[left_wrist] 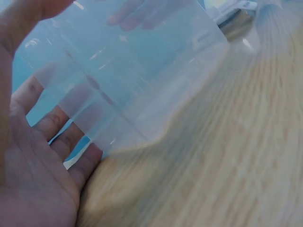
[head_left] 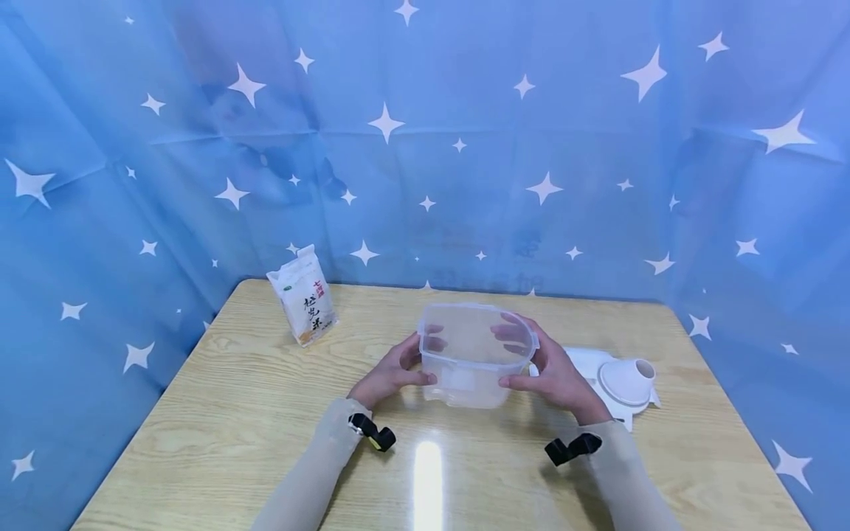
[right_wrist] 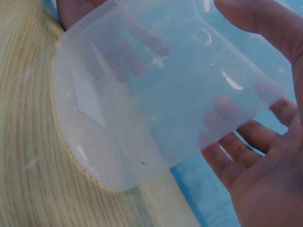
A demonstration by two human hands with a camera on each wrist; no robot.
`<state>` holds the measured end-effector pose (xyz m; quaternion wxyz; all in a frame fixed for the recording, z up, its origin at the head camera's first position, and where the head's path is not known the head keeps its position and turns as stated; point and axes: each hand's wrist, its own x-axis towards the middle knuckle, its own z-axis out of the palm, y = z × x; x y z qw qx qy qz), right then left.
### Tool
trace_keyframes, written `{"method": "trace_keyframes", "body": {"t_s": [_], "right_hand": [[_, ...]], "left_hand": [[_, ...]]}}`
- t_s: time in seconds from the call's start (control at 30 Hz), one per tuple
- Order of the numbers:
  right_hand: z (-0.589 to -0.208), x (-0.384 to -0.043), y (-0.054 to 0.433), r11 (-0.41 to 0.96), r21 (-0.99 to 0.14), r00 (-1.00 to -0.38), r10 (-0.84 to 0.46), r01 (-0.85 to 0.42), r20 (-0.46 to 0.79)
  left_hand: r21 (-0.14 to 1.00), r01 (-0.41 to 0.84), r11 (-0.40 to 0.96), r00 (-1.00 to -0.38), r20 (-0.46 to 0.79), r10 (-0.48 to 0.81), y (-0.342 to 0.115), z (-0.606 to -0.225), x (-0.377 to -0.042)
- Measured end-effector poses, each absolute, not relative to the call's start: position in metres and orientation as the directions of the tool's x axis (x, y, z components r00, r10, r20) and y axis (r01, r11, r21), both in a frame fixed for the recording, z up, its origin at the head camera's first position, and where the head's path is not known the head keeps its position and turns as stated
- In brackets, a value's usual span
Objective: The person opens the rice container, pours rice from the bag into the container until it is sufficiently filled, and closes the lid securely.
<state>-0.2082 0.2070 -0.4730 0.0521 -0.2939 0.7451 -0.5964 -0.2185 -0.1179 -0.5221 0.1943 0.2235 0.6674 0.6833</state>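
Observation:
A clear plastic container (head_left: 465, 380), with no lid on it, is held between both hands over the middle of the table. My left hand (head_left: 396, 371) grips its left side, thumb towards me and fingers spread along the far wall. On the opposite side my right hand (head_left: 556, 372) holds it the same way. Both wrist views show fingers through the see-through walls of the container (left_wrist: 137, 85). Its base (right_wrist: 90, 137) is close to the wood; whether it touches cannot be told. Just right of the right hand lies a white plastic lid (head_left: 587, 361) with a round cup-like spout (head_left: 627, 380).
A white printed rice bag (head_left: 305, 299) stands at the back left of the wooden table (head_left: 219, 413). Blue star-patterned cloth (head_left: 451, 169) hangs behind and at both sides. Light glares off the tabletop near the front.

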Motion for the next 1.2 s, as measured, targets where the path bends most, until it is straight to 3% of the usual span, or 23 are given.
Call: {"method": "trace_keyframes", "body": {"t_s": [0.33,0.63,0.9,1.2], "right_hand": [[-0.474,-0.204,0.208,0.14,-0.915,-0.819,-0.511,-0.379,0.261],[-0.475,-0.204,0.209,0.142,-0.914,-0.819,-0.51,-0.381,0.262],[-0.475,-0.204,0.208,0.157,-0.916,-0.826,-0.507,-0.37,0.246],[-0.475,-0.203,0.208,0.145,-0.916,-0.821,-0.51,-0.375,0.256]], "left_hand": [[0.997,-0.042,-0.071,-0.786,0.011,0.618,-0.129,-0.512,-0.219],[0.995,0.088,0.039,-0.862,0.056,0.503,-0.151,-0.481,-0.221],[0.944,0.321,0.08,-0.893,0.273,0.357,-0.17,-0.456,-0.221],[0.793,0.592,0.145,-0.803,0.565,0.191,-0.182,-0.419,-0.21]]}}
